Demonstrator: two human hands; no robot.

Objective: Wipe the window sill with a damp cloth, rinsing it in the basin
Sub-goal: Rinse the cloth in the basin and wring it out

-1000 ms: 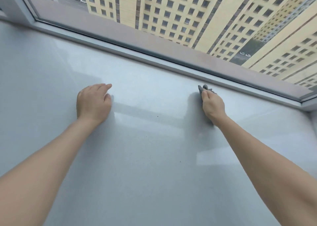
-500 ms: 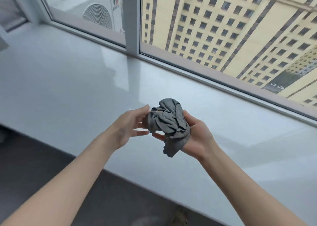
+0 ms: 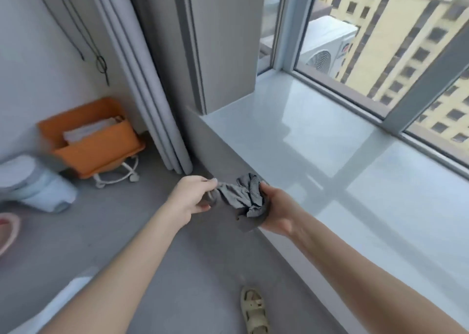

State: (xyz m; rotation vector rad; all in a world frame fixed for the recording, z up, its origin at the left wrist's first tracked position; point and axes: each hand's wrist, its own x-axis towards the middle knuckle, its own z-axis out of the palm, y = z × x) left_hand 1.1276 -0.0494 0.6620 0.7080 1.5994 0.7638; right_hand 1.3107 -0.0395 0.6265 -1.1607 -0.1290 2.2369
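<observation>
Both hands grip the grey cloth (image 3: 242,198) between them, off the near edge of the window sill (image 3: 330,161) and above the floor (image 3: 114,232). The right hand (image 3: 279,213) cups the bunched bulk of it in a curled palm, while the left hand (image 3: 193,198) pinches a drawn-out end between thumb and fingers, so the fabric stretches a little between the two.

By the look of it, the person is regathering or opening the cloth on the way to a rinse; no basin can be made out with certainty in this view, though a pink rim (image 3: 9,232) shows at the left edge. To do this well, the person should shake the folds loose, keeping the dirty face inward, and carry the cloth low so drips land on the floor, not back on the sill's glossy surface. An orange bin (image 3: 101,145) sits well apart by the curtain (image 3: 152,92). One sandalled foot (image 3: 255,311) stands below.
</observation>
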